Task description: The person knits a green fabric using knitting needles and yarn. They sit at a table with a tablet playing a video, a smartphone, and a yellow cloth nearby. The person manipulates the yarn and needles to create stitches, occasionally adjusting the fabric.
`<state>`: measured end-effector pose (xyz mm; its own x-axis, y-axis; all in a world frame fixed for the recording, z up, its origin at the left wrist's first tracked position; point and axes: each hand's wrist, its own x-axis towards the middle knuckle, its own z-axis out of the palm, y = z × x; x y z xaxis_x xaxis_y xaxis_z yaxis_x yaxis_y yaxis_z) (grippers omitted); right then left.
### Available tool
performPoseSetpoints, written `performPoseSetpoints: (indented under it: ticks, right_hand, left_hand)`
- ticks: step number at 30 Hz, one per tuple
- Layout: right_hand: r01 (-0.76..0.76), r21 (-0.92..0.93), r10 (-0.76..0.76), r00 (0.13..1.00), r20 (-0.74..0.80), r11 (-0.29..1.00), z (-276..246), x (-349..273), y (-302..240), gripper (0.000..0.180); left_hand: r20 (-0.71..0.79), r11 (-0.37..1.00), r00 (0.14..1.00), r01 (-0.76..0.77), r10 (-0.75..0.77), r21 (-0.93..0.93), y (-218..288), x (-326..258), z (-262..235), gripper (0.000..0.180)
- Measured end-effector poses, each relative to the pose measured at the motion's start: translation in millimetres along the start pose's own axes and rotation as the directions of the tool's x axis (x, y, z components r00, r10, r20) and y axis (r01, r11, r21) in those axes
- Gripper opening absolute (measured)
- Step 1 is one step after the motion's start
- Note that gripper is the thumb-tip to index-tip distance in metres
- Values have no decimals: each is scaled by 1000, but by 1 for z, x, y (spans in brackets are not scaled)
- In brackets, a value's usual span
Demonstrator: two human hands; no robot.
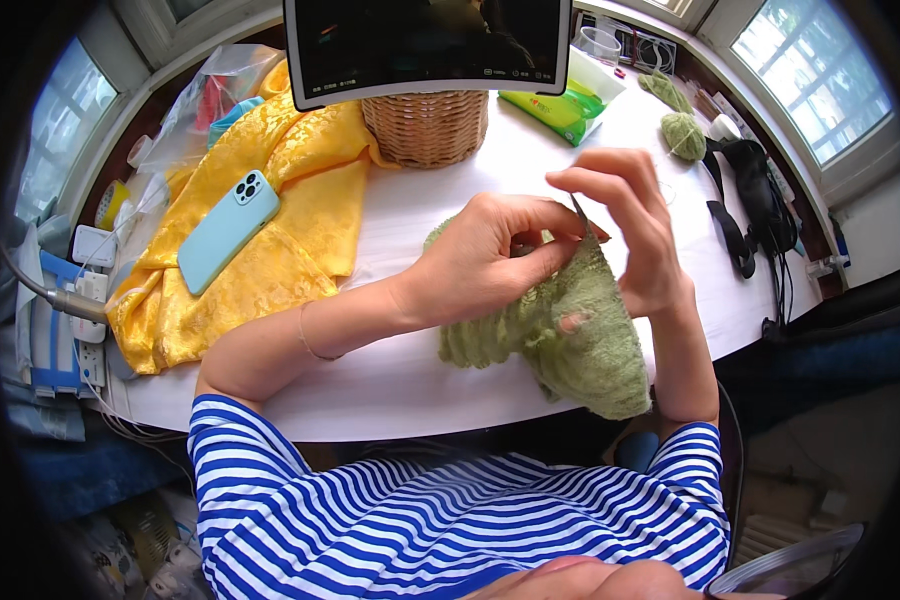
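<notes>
A fuzzy green piece of knitting (585, 335) hangs between my hands above the table's front edge. My left hand (480, 255) pinches its upper edge between thumb and fingers. There the dark tip of a knitting needle (578, 207) sticks up. To the right, my right hand (638, 225) is raised with bent upper fingers, one fingertip near the needle tip. Its lower part goes behind the knitting's right edge, so the grip there is partly hidden. A bit of skin shows through the fabric. A green ball of yarn (683, 136) lies farther back at the right.
A light-blue phone (228, 232) rests on yellow patterned cloth (310, 225) at the left. Behind stand a wicker basket (428, 128), a screen (430, 50) and a green packet (560, 108). Black straps (755, 195) lie at the right; power strips (92, 300) and cables line the left edge.
</notes>
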<state>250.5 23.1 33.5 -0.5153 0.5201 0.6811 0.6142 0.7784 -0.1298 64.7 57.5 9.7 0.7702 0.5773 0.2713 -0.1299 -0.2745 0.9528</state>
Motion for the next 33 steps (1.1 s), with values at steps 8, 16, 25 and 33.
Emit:
performPoseSetpoints:
  ticks: [8,16,25,33]
  right_hand:
    - [-59,-191,1,957,-291,980,-7,-10,-8,46]
    - [-81,-361,-12,968,-250,929,-7,-9,-7,48]
    - [26,76,-26,1000,-1,997,7,-5,19,82]
    - [44,-252,-117,952,-282,967,-7,-10,11,41]
  left_hand:
    - [-65,838,994,35,-84,-545,-2,7,-19,19]
    - [-147,870,989,-46,-30,-490,-7,8,-17,16]
    - [48,943,997,75,-63,-323,-6,2,-2,18]
    - [-76,911,996,8,-43,-411,2,3,-6,22]
